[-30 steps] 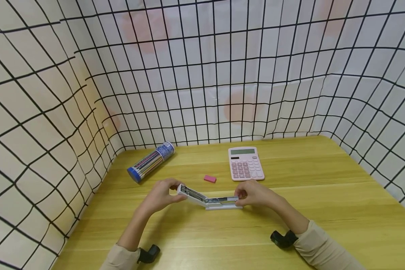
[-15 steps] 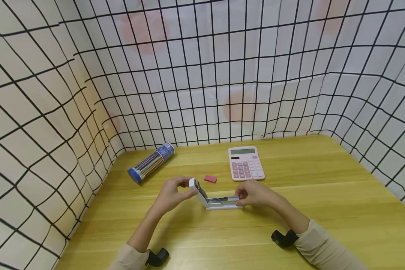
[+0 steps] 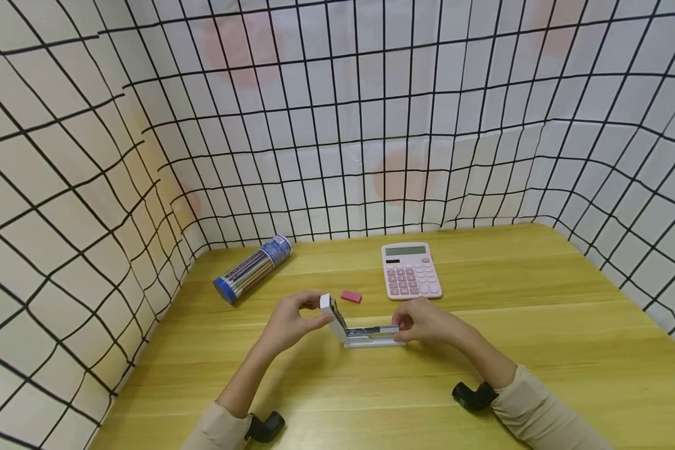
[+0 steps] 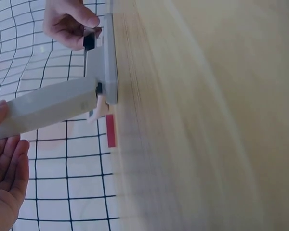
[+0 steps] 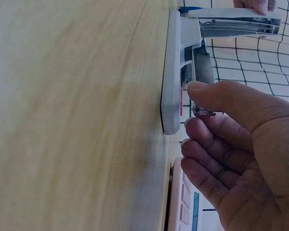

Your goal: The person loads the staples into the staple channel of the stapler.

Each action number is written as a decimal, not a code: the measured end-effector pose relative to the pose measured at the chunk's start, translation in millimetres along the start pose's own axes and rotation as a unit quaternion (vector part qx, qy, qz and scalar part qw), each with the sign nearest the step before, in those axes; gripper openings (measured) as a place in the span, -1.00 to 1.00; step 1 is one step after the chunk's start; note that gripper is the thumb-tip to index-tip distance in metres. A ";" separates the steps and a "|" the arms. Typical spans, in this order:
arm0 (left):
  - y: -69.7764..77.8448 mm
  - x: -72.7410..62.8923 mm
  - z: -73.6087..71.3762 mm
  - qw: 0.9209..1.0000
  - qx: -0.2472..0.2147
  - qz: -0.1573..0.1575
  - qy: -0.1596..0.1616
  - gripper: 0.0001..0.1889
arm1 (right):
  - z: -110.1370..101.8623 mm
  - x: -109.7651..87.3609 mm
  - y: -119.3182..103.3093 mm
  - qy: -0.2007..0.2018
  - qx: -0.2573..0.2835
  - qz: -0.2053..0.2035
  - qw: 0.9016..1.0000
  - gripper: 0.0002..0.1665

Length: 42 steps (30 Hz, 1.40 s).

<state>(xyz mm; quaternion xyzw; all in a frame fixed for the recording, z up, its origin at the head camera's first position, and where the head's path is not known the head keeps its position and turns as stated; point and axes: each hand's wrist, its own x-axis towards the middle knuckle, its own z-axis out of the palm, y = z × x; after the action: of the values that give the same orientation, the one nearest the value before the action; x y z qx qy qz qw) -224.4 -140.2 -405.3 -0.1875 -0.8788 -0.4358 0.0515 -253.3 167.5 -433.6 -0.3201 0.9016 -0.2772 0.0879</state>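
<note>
A white stapler [image 3: 374, 342] stands on the table with its top cover swung up at the left end, showing the metal inside. My left hand [image 3: 290, 322] pinches the raised end of that cover [image 4: 48, 107] between thumb and fingers. At the stapler's other end, my right hand [image 3: 424, 321] grips the tip of the metal staple magazine [image 5: 202, 72] between thumb and index finger. In the right wrist view its other fingers are loosely curled below the base's end. The magazine sits lifted a little above the base [image 5: 171, 72].
Behind the stapler lies a small pink-red eraser [image 3: 351, 297]. A pink calculator [image 3: 412, 271] is beyond the right hand. At the back left rests a clear tube of pencils [image 3: 253, 269] with a blue end. White grid-patterned cloth [image 3: 337, 125] walls the table [image 3: 337, 400] at back and sides.
My left hand has moved right and slightly up, raising the stapler's cover from a low slant to a steep one. My right hand stays at the magazine's tip.
</note>
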 end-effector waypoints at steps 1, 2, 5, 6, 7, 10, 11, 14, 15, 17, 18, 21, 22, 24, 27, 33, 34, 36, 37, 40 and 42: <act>0.1 0.6 0.8 1.000 0.001 0.002 0.001 -0.57 | -0.1 0.2 0.3 -0.001 0.000 0.000 1.000 -0.85; 0.5 1.2 1.6 1.000 0.001 0.002 0.002 -0.58 | -0.2 0.2 0.6 -0.001 0.000 0.000 1.000 -0.85; 2.6 3.1 4.2 1.000 0.002 0.003 -0.001 -0.58 | -0.1 0.2 0.6 -0.003 0.001 0.000 1.000 -0.85; 3.6 3.9 5.0 1.000 0.001 0.002 -0.003 -0.58 | -0.2 0.2 0.6 -0.004 0.001 0.000 1.000 -0.85; 4.6 4.7 5.8 1.000 0.000 0.004 -0.005 -0.59 | -0.2 0.2 0.7 -0.004 0.000 -0.001 1.000 -0.85; 9.3 7.1 7.5 1.000 -0.006 0.015 -0.015 -0.61 | -0.5 0.3 0.3 -0.005 -0.002 -0.003 1.000 -0.86; 10.9 8.0 8.2 1.000 -0.007 0.018 -0.018 -0.62 | -0.6 0.5 0.1 -0.006 -0.003 -0.004 1.000 -0.86; 15.5 10.7 10.0 0.999 -0.004 0.031 -0.023 -0.62 | -1.2 1.2 -0.9 -0.007 -0.003 -0.003 1.000 -0.86; 16.9 11.8 10.8 0.999 -0.003 0.032 -0.026 -0.62 | -1.4 1.4 -1.1 -0.007 -0.004 -0.003 1.000 -0.86; 18.5 13.8 12.8 0.999 -0.004 0.035 -0.031 -0.62 | -1.9 1.6 -1.4 -0.005 -0.007 -0.006 1.000 -0.86; 19.2 14.6 13.8 0.999 -0.004 0.038 -0.034 -0.63 | -2.0 1.7 -1.4 -0.004 -0.009 -0.006 1.000 -0.86; 20.7 16.4 17.1 0.998 -0.009 0.039 -0.041 -0.64 | -2.1 1.4 -0.9 -0.006 -0.011 -0.011 1.000 -0.86; 21.0 16.9 18.1 0.998 -0.008 0.043 -0.042 -0.65 | -2.0 1.3 -0.5 -0.006 -0.012 -0.013 1.000 -0.85; 22.7 17.4 20.1 0.998 -0.004 0.051 -0.042 -0.66 | -1.7 1.2 -0.3 -0.008 -0.012 -0.013 1.000 -0.85; 25.8 18.5 23.2 0.997 0.001 0.060 -0.046 -0.67 | -1.3 1.3 -1.1 -0.006 -0.016 -0.017 1.000 -0.85; 30.8 22.1 32.0 0.996 0.011 0.067 -0.062 -0.69 | 0.4 1.3 -2.2 -0.006 -0.017 -0.024 1.000 -0.86; 30.9 23.0 33.4 0.996 0.014 0.069 -0.063 -0.69 | 0.5 1.5 -2.4 -0.006 -0.018 -0.023 1.000 -0.86; 31.6 24.3 36.0 0.995 0.015 0.070 -0.064 -0.68 | 0.4 1.9 -2.9 -0.006 -0.020 -0.022 1.000 -0.86; 32.2 24.9 37.4 0.995 0.016 0.071 -0.065 -0.67 | 0.2 2.0 -3.0 -0.005 -0.023 -0.023 0.999 -0.86; 33.3 26.8 41.6 0.995 0.014 0.072 -0.069 -0.67 | -0.7 2.1 -3.3 -0.004 -0.024 -0.021 0.999 -0.86; 34.0 27.5 44.5 0.995 0.011 0.068 -0.073 -0.68 | -1.0 1.8 -2.9 -0.005 -0.021 -0.018 1.000 -0.86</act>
<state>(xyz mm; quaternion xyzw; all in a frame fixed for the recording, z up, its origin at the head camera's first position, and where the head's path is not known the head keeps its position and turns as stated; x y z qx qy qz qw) -233.9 -78.7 -400.3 -0.2777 -0.8701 -0.4069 0.0193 -253.5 164.9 -431.0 -0.3390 0.9012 -0.2578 0.0805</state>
